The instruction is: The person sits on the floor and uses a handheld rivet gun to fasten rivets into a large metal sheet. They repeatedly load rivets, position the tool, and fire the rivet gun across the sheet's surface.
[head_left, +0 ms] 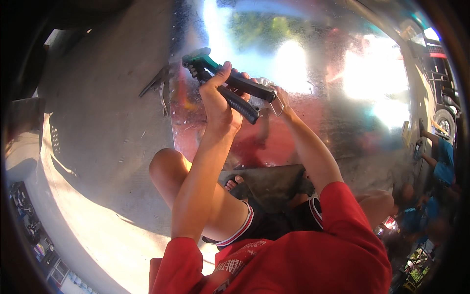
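Left fingers: the left hand (pixel 219 98) is curled around the black-handled riveter (pixel 249 87), thumb up along the upper handle, fingertips showing behind it.
Right fingers: the right hand (pixel 280 97) sits at the handle end beside the wire loop (pixel 277 106); its fingers are mostly hidden, so I can't tell whether they grip.
Riveter: raised over the sheet's near-left part, green-and-black head tipped up and left, handles spread in a narrow V, probably because the left palm supports it near the head.
Metal sheet (pixel 318 130): shiny, lying flat before the squatting person, presumably for easy reach.
Floor: concrete (pixel 107 127), with a dark object (pixel 153 82) by the sheet's left edge.
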### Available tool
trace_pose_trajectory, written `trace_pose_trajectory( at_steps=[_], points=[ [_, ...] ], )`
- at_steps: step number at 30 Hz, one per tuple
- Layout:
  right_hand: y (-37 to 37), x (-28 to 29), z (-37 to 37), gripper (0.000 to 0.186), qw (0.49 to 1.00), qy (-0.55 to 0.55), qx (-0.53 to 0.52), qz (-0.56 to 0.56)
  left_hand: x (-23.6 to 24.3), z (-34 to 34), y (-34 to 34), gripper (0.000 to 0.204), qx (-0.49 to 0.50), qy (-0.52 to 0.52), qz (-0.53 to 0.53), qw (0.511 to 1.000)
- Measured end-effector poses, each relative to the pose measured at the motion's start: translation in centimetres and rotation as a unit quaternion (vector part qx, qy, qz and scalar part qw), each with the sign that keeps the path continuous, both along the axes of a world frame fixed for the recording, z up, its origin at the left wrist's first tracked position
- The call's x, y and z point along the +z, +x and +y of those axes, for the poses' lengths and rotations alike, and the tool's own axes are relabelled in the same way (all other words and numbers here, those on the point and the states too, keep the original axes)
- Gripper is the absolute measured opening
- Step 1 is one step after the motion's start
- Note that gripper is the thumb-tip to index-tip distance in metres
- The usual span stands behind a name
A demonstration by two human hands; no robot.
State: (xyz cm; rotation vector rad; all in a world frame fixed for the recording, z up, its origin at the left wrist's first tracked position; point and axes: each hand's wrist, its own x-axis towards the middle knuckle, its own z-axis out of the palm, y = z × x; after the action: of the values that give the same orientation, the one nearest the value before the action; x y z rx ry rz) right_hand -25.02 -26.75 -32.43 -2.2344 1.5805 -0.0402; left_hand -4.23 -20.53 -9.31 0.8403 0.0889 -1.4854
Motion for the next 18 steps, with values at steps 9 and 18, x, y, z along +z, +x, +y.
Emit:
trace_pose_trajectory(
  at_steps=[9,18],
  points=[
    [-1.5,4.3,2.4,0.008,0.995,-0.015,-0.097,-0.036,-0.1,-3.8,-4.3,0.023,-0.061,-0.019,0.002,0.998],
    [-6.0,8.0,4.3,0.01,0.986,0.026,-0.165,-0.013,-0.3,-5.6,-9.1,0.024,-0.188,0.0,0.099,0.977]
  ],
)
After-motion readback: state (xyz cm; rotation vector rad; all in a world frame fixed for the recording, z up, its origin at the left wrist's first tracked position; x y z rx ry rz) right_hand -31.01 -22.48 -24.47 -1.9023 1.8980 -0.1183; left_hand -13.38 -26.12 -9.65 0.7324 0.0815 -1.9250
